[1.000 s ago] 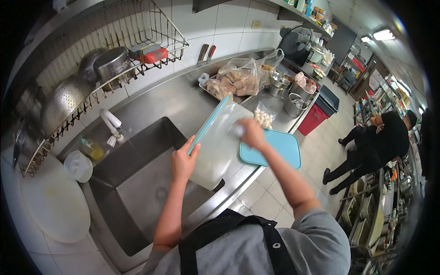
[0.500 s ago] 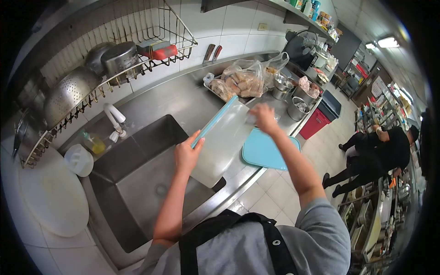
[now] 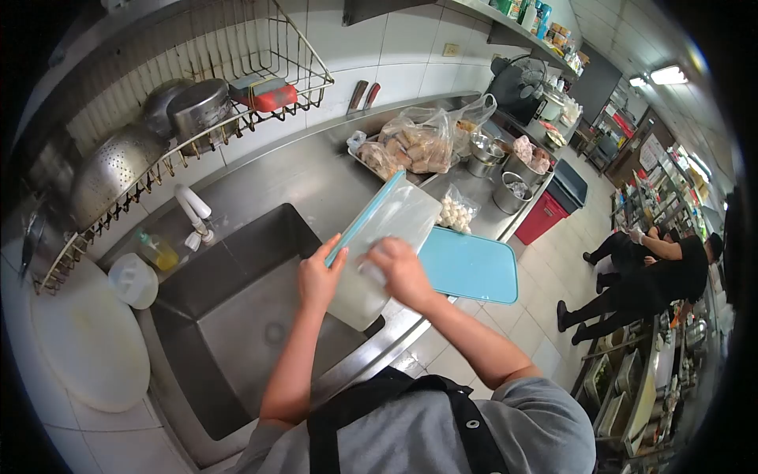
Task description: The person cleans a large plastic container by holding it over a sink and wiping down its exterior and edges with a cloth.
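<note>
Above the grey rectangular metal sink [image 3: 253, 324], a translucent whitish rectangular plastic container [image 3: 392, 222] with a turquoise rim is being held tilted by the left hand [image 3: 318, 276], the rim being pinched between curled fingers and thumb. The right hand [image 3: 399, 272] is being set, half curled, at the container's broad face; its outline is appearing blurred, and whether the whitish patch under its fingers is something held cannot be made out. The container is being judged light, fairly stiff and hardly fragile, with smooth walls likely slippery when wet; the rim is being judged its surest hold, with the opposite end supported. Beside it, a flat turquoise rounded-corner lid [image 3: 474, 265] is being borne by the silvery metal counter [image 3: 332, 178]. Beyond, small whitish round pieces [image 3: 456, 213] are being contained by a clear bag. Farther off, a black-clad person [image 3: 671, 272] is being shown.
</note>
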`<state>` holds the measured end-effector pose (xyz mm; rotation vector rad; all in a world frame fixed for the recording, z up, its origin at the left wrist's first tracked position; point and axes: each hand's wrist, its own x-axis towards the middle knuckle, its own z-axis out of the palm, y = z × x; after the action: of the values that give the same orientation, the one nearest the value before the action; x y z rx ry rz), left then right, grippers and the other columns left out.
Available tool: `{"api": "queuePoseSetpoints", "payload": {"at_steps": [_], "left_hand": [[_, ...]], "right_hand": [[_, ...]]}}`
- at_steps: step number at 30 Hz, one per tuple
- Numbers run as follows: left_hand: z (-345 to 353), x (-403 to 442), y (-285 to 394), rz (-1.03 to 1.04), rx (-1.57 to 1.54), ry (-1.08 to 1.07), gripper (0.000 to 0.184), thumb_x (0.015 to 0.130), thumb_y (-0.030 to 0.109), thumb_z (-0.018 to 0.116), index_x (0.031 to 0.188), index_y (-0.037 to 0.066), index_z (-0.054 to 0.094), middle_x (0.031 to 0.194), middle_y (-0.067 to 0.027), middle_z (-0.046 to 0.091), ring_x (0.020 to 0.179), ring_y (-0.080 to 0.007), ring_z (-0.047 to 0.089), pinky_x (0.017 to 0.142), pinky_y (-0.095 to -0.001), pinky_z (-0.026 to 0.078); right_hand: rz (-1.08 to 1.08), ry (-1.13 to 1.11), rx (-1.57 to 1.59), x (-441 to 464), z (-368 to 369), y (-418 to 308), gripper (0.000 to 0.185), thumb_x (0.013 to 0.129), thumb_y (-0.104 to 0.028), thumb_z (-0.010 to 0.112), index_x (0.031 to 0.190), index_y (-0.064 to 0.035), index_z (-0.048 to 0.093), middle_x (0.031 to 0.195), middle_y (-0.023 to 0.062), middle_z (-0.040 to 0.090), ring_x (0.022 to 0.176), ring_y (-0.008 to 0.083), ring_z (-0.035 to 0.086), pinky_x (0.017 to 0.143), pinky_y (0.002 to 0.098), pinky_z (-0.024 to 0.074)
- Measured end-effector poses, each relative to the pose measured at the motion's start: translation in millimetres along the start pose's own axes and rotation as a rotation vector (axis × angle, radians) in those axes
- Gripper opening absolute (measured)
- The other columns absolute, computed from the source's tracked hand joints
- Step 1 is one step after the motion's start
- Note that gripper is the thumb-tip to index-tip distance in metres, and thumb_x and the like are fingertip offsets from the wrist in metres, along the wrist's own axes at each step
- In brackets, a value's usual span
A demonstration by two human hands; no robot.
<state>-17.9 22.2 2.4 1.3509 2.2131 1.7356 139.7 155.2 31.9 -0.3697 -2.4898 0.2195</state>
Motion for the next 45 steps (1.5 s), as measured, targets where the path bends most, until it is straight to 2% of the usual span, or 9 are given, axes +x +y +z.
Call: {"api": "queuePoseSetpoints", "payload": {"at_steps": [8,12,16,18,20,28,33,38,45], "left_hand": [[2.8,-7.0,1.2,0.001,-0.058,-0.006,0.04,0.091,0.033,0.067,0.12,0.006,0.067,0.081,-0.0226,0.069,0.06,-0.0315,0.065,0.058,-0.039,0.05],[5.3,-7.2,-0.1,-0.016,0.056,0.017,0.037,0.092,0.033,0.066,0.118,0.007,0.069,0.063,-0.022,0.061,0.05,-0.0346,0.058,0.05,-0.0421,0.044],[6.5,-11.9,-3.4,0.052,-0.037,0.06,0.033,0.094,0.03,0.064,0.116,0.006,0.07,0.07,-0.023,0.063,0.05,-0.0315,0.059,0.049,-0.041,0.044],[-3.4,-12.1,12.2,-0.084,0.029,-0.051,0.032,0.095,0.029,0.063,0.116,0.006,0.07,0.078,-0.0232,0.067,0.053,-0.0293,0.063,0.05,-0.0397,0.046],[3.2,-12.8,12.8,-0.033,-0.022,0.035,0.031,0.095,0.028,0.062,0.115,0.005,0.07,0.085,-0.0226,0.068,0.055,-0.026,0.066,0.052,-0.0379,0.047],[3.8,-17.9,-1.1,0.036,-0.195,0.065,0.032,0.096,0.023,0.062,0.121,0.003,0.065,0.093,-0.0178,0.072,0.066,-0.0186,0.066,0.063,-0.0317,0.051],[14.6,-60.9,-53.5,-0.121,-0.366,-0.109,0.029,0.098,0.025,0.06,0.111,-0.001,0.06,0.087,-0.0127,0.069,0.076,-0.0131,0.065,0.069,-0.03,0.05],[33.5,-57.5,-24.1,-0.041,-0.321,-0.041,0.034,0.098,0.03,0.059,0.085,-0.001,0.051,0.066,-0.0128,0.061,0.061,-0.0271,0.067,0.056,-0.037,0.049],[54.4,-61.5,-21.5,0.003,-0.189,0.004,0.033,0.1,0.031,0.055,0.087,0.001,0.051,0.063,-0.011,0.058,0.058,-0.0212,0.065,0.054,-0.0368,0.049]], "right_hand": [[0.385,0.157,-0.322,67.3,17.6,115.8,0.036,0.073,-0.001,0.059,0.107,-0.0113,0.066,0.096,0.0164,0.061,0.093,0.037,0.06,0.08,0.0478,0.0507],[0.285,0.043,-0.29,27.4,30.3,22.6,0.034,0.072,-0.004,0.062,0.105,-0.0121,0.068,0.097,0.0157,0.061,0.094,0.0361,0.06,0.08,0.0479,0.0506],[0.106,0.145,-0.204,8.5,39.7,12.3,0.031,0.073,-0.006,0.062,0.103,-0.0119,0.068,0.094,0.0158,0.061,0.093,0.0363,0.061,0.078,0.0486,0.0508],[0.446,0.016,-0.245,41.8,21.3,75.2,0.027,0.074,-0.009,0.063,0.101,-0.0111,0.066,0.096,0.0151,0.062,0.092,0.0368,0.062,0.075,0.0492,0.0516],[0.404,0.229,-0.327,57.1,2.9,120.8,0.028,0.075,-0.004,0.059,0.102,-0.0093,0.064,0.098,0.0165,0.063,0.091,0.0377,0.062,0.072,0.0502,0.0518],[0.151,-0.054,-0.12,6.8,23.2,-21.0,0.035,0.073,-0.003,0.063,0.107,-0.0117,0.067,0.101,0.0178,0.062,0.095,0.0385,0.06,0.082,0.0478,0.0504],[0.405,0.094,-0.243,52.4,15.2,75.0,0.026,0.079,-0.013,0.066,0.106,-0.01,0.066,0.101,0.0178,0.063,0.093,0.0404,0.06,0.08,0.0482,0.0509],[0.425,0.062,-0.271,52.2,15.9,48.3,0.027,0.074,-0.005,0.063,0.101,-0.0064,0.063,0.099,0.0179,0.062,0.091,0.0399,0.06,0.078,0.0471,0.0506],[0.237,0.255,-0.268,-32.9,9.6,-60.5,0.031,0.068,-0.004,0.068,0.098,-0.0101,0.064,0.102,0.0123,0.058,0.102,0.0338,0.055,0.082,0.0447,0.0437]]}}
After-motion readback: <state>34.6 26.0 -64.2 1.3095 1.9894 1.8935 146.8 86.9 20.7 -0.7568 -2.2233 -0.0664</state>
